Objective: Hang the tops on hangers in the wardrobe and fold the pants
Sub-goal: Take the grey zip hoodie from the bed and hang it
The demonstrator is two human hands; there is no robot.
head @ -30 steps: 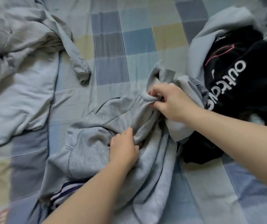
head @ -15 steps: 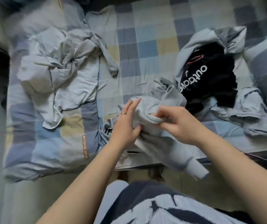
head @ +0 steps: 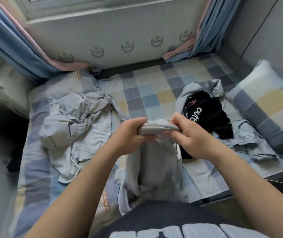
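I hold a grey garment (head: 156, 162) up in front of me over the bed's near edge. My left hand (head: 128, 134) and my right hand (head: 188, 136) both grip its ribbed band at the top, close together, and the rest hangs down toward my body. A black top (head: 209, 115) with white lettering lies on the bed to the right, on a pale grey garment (head: 250, 141). A crumpled pale grey garment (head: 73, 124) lies on the left of the bed.
The bed (head: 154, 93) has a checked blue, grey and yellow cover. A checked pillow (head: 264, 103) lies at the right. Blue curtains (head: 13, 48) hang at both far corners under a window. A grey wall or wardrobe panel (head: 265, 28) stands at the right.
The grey garment has been lifted off the bed and now hangs from both hands. My left hand went from flat against it to gripping the band. The view has pulled back and up.
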